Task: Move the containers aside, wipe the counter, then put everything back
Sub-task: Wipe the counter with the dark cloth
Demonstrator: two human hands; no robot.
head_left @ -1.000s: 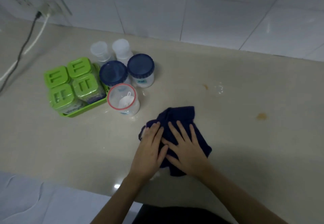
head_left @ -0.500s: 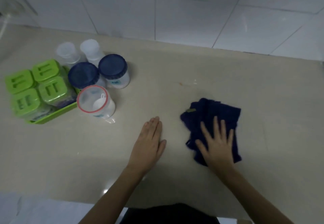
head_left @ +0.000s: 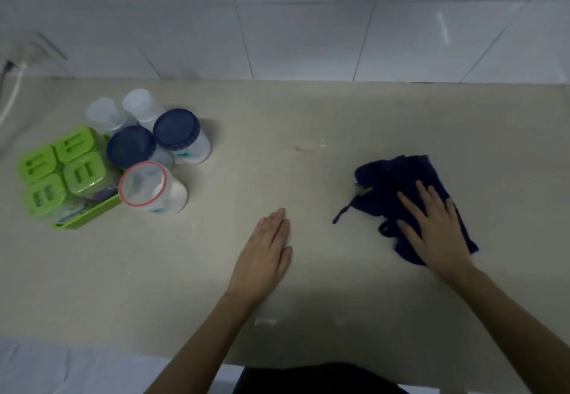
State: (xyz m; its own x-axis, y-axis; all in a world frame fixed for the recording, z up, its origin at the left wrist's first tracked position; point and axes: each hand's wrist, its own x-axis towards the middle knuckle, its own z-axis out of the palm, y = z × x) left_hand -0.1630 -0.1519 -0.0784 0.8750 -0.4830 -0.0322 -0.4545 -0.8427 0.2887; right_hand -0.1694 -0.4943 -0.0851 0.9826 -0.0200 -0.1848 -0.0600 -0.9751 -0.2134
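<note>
A dark blue cloth (head_left: 398, 177) lies crumpled on the beige counter (head_left: 308, 116), right of centre. My right hand (head_left: 431, 227) presses flat on its near half, fingers spread. My left hand (head_left: 265, 254) rests palm-down on the bare counter, holding nothing. At the left stand the containers: a green tray (head_left: 89, 214) of green-lidded boxes (head_left: 80, 174), two blue-lidded jars (head_left: 177, 130), a red-rimmed clear jar (head_left: 148, 190) and two small translucent cups (head_left: 137, 105).
A small orange stain (head_left: 297, 148) marks the counter between the jars and the cloth. White tiled wall (head_left: 308, 23) runs behind. A cable and wall socket (head_left: 12, 63) sit at far left. The counter's front edge is near my body.
My right hand has slid the cloth to the right, away from the containers. My left hand has come off the cloth and now lies flat on the counter.
</note>
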